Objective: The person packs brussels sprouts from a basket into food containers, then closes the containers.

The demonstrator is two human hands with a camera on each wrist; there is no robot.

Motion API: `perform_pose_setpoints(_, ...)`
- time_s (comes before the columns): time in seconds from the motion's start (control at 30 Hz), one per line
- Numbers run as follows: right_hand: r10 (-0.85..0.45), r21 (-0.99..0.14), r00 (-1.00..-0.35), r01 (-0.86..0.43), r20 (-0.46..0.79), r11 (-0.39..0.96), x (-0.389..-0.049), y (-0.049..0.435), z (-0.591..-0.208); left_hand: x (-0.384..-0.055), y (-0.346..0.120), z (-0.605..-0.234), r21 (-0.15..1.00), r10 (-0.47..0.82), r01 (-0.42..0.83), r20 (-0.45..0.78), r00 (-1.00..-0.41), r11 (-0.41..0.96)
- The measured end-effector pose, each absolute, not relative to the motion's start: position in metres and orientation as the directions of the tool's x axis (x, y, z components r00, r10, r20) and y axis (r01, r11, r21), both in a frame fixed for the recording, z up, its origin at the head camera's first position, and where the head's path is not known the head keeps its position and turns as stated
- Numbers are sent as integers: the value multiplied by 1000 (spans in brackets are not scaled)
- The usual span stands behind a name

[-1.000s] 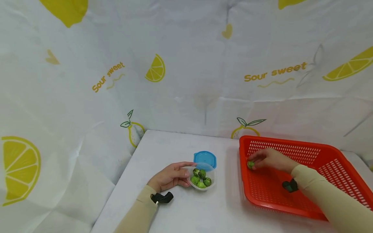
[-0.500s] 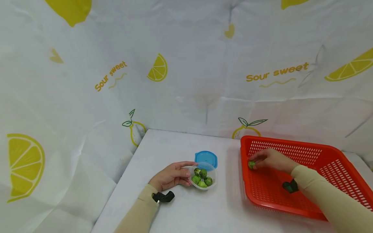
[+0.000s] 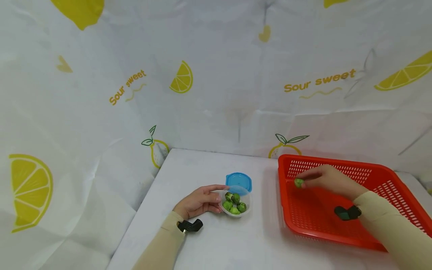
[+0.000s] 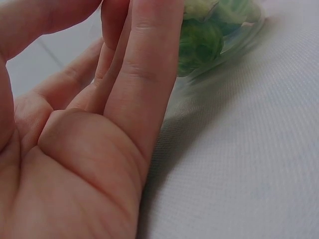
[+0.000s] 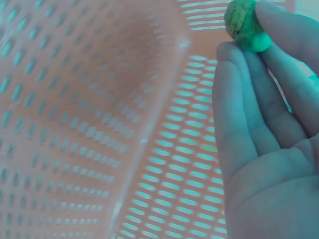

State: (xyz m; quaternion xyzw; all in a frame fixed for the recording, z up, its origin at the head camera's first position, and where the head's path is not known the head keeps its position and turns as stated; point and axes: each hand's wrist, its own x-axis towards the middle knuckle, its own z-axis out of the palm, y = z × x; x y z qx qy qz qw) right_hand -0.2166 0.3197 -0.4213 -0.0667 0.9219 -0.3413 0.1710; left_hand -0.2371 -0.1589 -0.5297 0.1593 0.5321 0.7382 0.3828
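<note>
My left hand (image 3: 199, 201) holds the near-left side of a small clear plastic container (image 3: 249, 208) on the table, thumb at its rim. Several Brussels sprouts (image 3: 234, 211) lie inside it; in the left wrist view, green sprouts (image 4: 199, 47) show through the wall beyond my fingers. Over the red basket's left part, my right hand (image 3: 334, 182) pinches a single Brussels sprout (image 3: 298, 183) between thumb and fingertips. The right wrist view shows that sprout (image 5: 244, 22) at the tips, with the basket's slotted walls beside the hand.
The red slotted plastic basket (image 3: 287, 221) stands on the right of the white table (image 3: 209, 247). A blue lid (image 3: 239, 179) lies just behind the clear container. A white cloth (image 3: 219, 75) printed with lemons hangs behind and to the left.
My right hand, low by the basket's left wall before, has lifted and shifted slightly right with the sprout. My left hand stays at the container.
</note>
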Motion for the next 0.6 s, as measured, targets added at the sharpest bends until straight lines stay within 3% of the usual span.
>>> perform_pose_setpoints(0.33,-195,-659,-941,39,-277,751,-190,318,-390,-235,-161,-532,912,739,-384,-160,-654,-143)
perform_pose_setpoints(0.6,-201,-656,-953,-4,-226,755,-178,303,-375,-236,-159,-529,911,733,-389,-172,-658,-136)
